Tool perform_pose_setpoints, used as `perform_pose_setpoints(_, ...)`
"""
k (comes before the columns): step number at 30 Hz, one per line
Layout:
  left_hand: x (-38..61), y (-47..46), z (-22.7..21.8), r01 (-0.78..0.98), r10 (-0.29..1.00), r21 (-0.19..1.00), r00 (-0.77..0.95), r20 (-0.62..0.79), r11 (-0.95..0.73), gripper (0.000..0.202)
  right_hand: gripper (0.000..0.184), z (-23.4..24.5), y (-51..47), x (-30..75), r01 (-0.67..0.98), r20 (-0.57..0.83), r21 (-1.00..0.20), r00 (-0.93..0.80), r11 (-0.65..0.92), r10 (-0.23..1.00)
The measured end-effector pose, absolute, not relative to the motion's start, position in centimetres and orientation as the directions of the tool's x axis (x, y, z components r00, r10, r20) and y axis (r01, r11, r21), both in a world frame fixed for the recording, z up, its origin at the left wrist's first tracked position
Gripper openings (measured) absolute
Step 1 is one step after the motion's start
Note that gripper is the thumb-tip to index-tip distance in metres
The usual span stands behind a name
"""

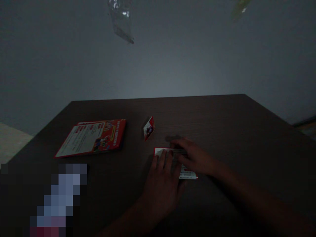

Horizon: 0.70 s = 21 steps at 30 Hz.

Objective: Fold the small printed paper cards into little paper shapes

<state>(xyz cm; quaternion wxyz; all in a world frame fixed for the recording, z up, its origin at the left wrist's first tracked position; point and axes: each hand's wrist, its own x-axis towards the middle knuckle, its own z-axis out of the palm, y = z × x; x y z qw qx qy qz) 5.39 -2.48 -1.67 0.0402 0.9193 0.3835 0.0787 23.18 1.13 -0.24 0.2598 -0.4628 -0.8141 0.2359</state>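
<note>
A folded leaflet (189, 172), white with printed text and a red edge, lies on the dark wooden table (209, 115). My left hand (161, 182) rests flat over its left part, fingers stretched out. From the right, my right hand (197, 156) reaches across its far and right side, thumb apart from the bent fingers, and hides part of the print. Beyond the leaflet, a small folded red and white card (149, 129) stands tilted on the table.
To the left lies a stack of red and white printed leaflets (91, 136). A blurred-out, pixelated patch covers the lower left corner. A pale wall (158, 65) rises behind the table's far edge, and a clear plastic bag (122, 19) hangs at the top.
</note>
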Motion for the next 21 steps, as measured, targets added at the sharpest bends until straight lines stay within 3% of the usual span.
perform_pose_setpoints(11, 5.4, -2.6, -1.5, 0.707, 0.721, 0.148, 0.686, 0.095, -0.692, 0.054, 0.046, -0.4, 1.3, 24.4, 0.565, 0.211, -0.715, -0.387, 0.412, 0.898)
perform_pose_setpoints(21, 5.5, -2.5, -1.4, 0.71, 0.722, 0.133, 0.684, 0.1, -0.691, 0.053, 0.04, -0.2, 1.3, 27.3, 0.6, 0.222, -0.688, -0.361, 0.407, 0.906)
